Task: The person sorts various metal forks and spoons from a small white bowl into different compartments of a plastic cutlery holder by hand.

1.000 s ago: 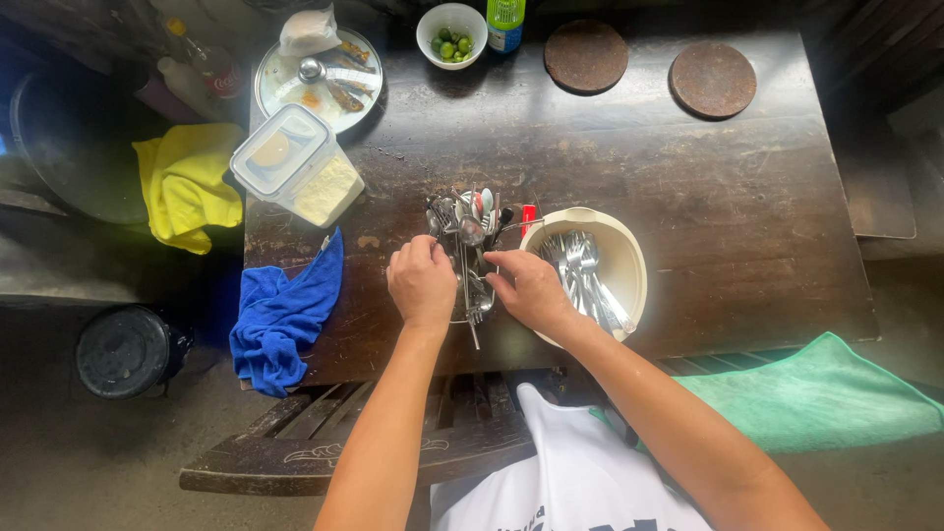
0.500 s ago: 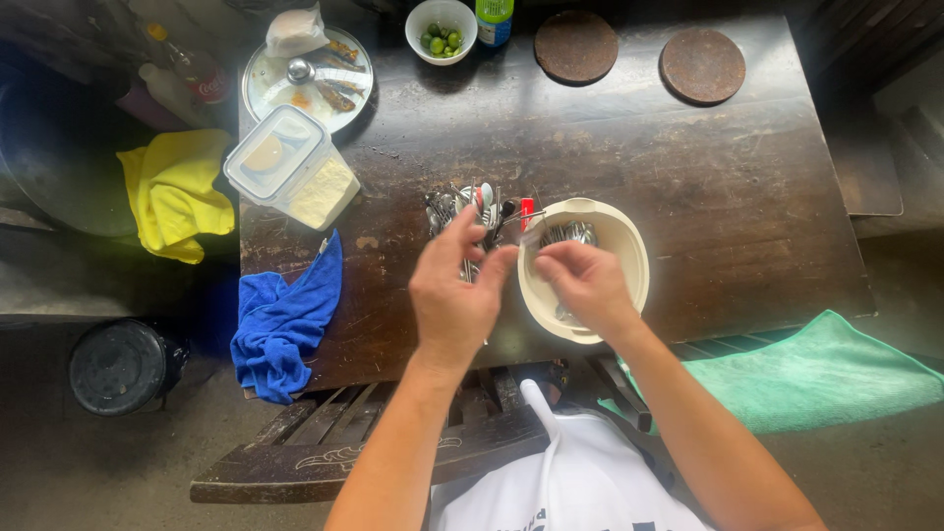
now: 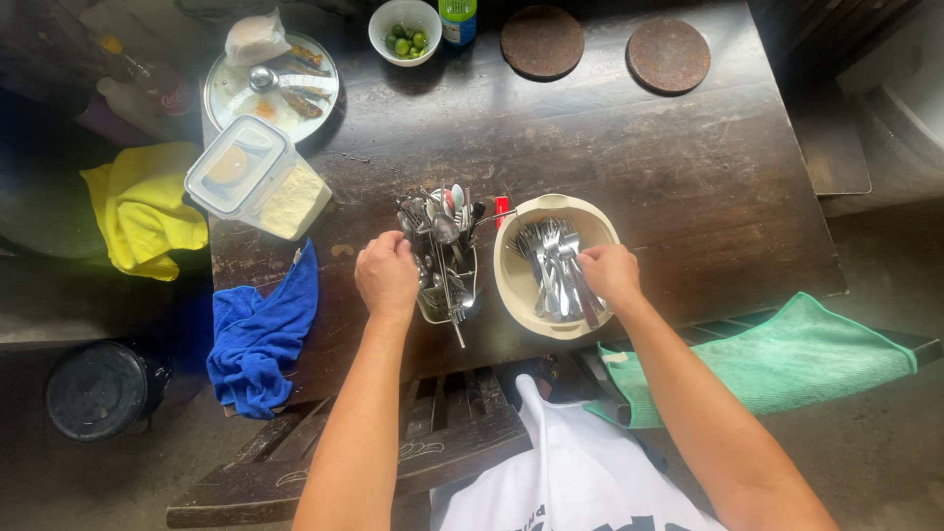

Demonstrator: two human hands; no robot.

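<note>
While left hand (image 3: pixel 386 275) grips cutlery holder (image 3: pixel 444 285), right hand (image 3: pixel 612 273) pinches forks (image 3: pixel 551 265), cream bowl (image 3: pixel 511 285), clear lidded tub (image 3: pixel 258 179) upper left.

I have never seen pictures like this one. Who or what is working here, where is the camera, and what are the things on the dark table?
No machine is here. A person works with two bare hands, and the one camera sits on the person's head, looking down.

The left hand rests against a cutlery holder crowded with spoons and forks. The right hand is at the rim of a cream bowl, its fingers on the forks lying inside; whether it grips one is hard to tell.

All this stands on a dark wooden table. Further off are a clear lidded box, a round plate of food scraps, a small white bowl of green fruits and two round brown mats. A blue cloth hangs over the near edge, a yellow cloth lies beyond the table's left side, and a green cloth lies at the right.
</note>
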